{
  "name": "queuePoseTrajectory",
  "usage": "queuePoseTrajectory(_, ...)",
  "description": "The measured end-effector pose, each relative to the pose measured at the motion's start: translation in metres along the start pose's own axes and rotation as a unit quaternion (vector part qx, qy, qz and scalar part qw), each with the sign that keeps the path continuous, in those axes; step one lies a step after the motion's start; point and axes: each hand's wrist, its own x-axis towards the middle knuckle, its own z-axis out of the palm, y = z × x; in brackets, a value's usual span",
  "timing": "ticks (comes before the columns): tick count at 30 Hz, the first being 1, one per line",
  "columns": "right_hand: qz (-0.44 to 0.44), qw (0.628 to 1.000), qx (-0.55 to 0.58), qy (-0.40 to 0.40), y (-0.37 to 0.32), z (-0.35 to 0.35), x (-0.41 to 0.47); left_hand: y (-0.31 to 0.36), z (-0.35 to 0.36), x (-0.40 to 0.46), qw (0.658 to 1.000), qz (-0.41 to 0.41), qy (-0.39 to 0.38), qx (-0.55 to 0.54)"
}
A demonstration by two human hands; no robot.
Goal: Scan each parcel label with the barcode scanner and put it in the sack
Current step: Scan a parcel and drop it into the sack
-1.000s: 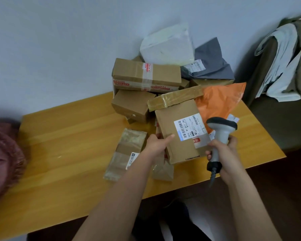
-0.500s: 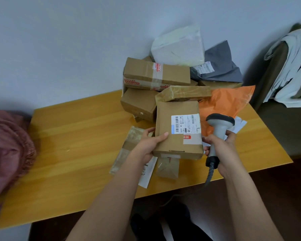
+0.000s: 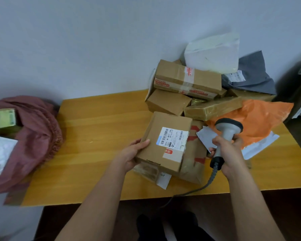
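While the left hand [image 3: 131, 154] grips the near left edge of a brown cardboard parcel [image 3: 161, 143], thumb laid on its top face and fingers curled underneath, the box tilts above the wooden table [image 3: 97, 129] with its white barcode label [image 3: 172, 137] facing up. To its right, the right hand [image 3: 230, 153] is wrapped round the handle of a grey barcode scanner [image 3: 226, 134], whose dark head sits just beside the label's far corner; its coiled cable [image 3: 208, 181] trails off the table's near edge. Under the held box lie 2 flat packets (a taped clear one and a brown one with red print) [image 3: 193, 164]. Behind, a heap of parcels leans on the wall: several cardboard boxes [image 3: 186, 79], a white bag [image 3: 212, 53], a grey mailer [image 3: 250, 75] and an orange mailer [image 3: 261, 117]. At the table's left end, well apart from the box, stands the reddish cloth sack [image 3: 35, 129], its mouth showing packages already inside.
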Motion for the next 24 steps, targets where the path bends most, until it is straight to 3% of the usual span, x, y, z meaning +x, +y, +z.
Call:
queuePoseTrajectory(11, -0.049, 0.999, -0.013, -0.009, 0.003, 0.061, -0.025, -0.003, -0.085, 0.007, 0.996, 0.014, 0.071, -0.042)
queuePoseTrajectory(19, -0.056, 0.988, -0.145, -0.019, 0.015, 0.102, -0.046, -0.001, -0.145, 0.012, 0.995, -0.007, 0.094, -0.043)
queuePoseTrajectory(22, -0.063, 0.987, -0.136, -0.062, 0.019, 0.115, -0.054, 0.004, -0.167, 0.012, 0.995, -0.002, 0.098, -0.007)
queuePoseTrajectory(24, -0.055, 0.981, -0.15, -0.107, 0.02, 0.126, -0.062, 0.006, -0.182, 0.015, 0.985, 0.052, 0.166, -0.002)
